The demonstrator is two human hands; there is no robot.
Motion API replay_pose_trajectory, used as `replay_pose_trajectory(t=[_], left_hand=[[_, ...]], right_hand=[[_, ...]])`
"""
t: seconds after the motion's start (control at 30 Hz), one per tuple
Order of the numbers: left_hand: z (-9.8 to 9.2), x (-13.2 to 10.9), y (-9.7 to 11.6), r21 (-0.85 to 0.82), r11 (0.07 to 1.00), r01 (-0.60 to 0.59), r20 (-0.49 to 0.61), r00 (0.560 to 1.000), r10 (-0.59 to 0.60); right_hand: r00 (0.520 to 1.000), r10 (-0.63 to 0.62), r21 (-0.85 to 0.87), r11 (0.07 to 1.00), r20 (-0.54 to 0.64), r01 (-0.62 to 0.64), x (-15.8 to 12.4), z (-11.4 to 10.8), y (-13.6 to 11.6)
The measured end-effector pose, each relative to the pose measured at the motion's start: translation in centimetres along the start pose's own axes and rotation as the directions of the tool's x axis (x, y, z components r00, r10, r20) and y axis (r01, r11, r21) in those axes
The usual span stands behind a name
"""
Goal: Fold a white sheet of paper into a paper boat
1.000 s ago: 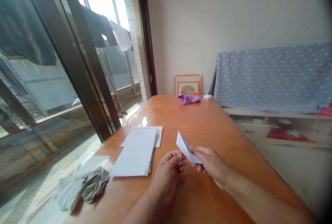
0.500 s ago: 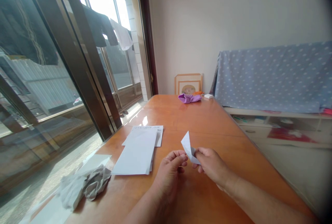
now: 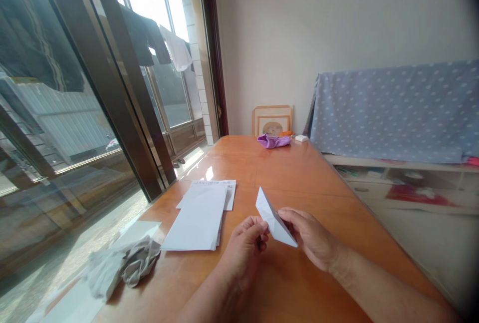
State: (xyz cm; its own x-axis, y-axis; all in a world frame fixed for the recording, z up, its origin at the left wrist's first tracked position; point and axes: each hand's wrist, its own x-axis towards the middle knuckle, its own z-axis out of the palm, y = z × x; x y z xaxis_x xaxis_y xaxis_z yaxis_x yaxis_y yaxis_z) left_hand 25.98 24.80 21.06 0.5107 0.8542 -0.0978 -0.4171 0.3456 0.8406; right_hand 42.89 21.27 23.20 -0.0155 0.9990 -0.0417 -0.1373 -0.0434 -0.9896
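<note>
A small folded white paper (image 3: 276, 223) is held above the wooden table, tilted, with one point up and another down to the right. My left hand (image 3: 249, 237) pinches its left edge between thumb and fingers. On the right side of the paper, my right hand (image 3: 312, 235) grips it near the middle; the fingertips are partly hidden behind the sheet. To the left of my hands lies a stack of white paper (image 3: 196, 218), with some writing on the sheet beneath at its far end.
A crumpled grey cloth (image 3: 140, 261) lies at the table's left edge beside pale sheets (image 3: 75, 305). At the far end of the table (image 3: 243, 161) are a purple cloth (image 3: 274, 142) and a small white box (image 3: 301, 138). A glass door stands on the left.
The folded paper has turned, so its broader face and longer lower edge now show. My right hand has shifted slightly right and opened its grip around the paper. My left hand has barely moved.
</note>
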Motion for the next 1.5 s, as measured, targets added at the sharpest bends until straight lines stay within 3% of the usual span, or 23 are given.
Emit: replay_pose_trajectory(t=[0.2, 0.37, 0.63, 0.77, 1.07, 1.37, 1.5], left_hand=[[0.3, -0.2, -0.1, 0.041, 0.999, 0.023, 0.006, 1.000, -0.024], [0.5, -0.1, 0.1, 0.002, 1.000, 0.028, -0.057, 0.998, -0.028], [0.2, 0.0, -0.2, -0.074, 0.995, 0.070, -0.067, 0.995, -0.075], [0.2, -0.1, -0.3, -0.089, 0.995, 0.052, -0.065, 0.996, -0.058], [0.6, -0.1, 0.1, -0.136, 0.982, 0.134, -0.024, 0.990, -0.138], [0.3, -0.1, -0.1, -0.123, 0.985, 0.121, 0.027, 0.993, -0.119], [0.2, 0.0, -0.1, -0.145, 0.986, 0.084, -0.004, 0.996, -0.085]], right_hand=[[0.997, -0.046, -0.195, 0.980, -0.060, 0.033, 0.1, -0.5, -0.2], [0.987, -0.131, -0.395, 0.915, -0.094, 0.084, 0.4, -1.1, 0.0], [0.972, -0.212, -0.611, 0.784, -0.102, 0.107, 0.0, -0.5, 0.0], [0.973, -0.208, -0.635, 0.766, -0.098, 0.100, -0.1, -0.3, -0.1], [0.996, -0.093, -0.576, 0.813, 0.007, 0.080, -0.3, -1.1, -1.2], [0.995, -0.077, -0.598, 0.795, 0.060, 0.098, -0.6, -1.2, -1.8], [0.988, -0.084, -0.597, 0.789, 0.128, 0.144, -0.5, -1.7, -2.4]])
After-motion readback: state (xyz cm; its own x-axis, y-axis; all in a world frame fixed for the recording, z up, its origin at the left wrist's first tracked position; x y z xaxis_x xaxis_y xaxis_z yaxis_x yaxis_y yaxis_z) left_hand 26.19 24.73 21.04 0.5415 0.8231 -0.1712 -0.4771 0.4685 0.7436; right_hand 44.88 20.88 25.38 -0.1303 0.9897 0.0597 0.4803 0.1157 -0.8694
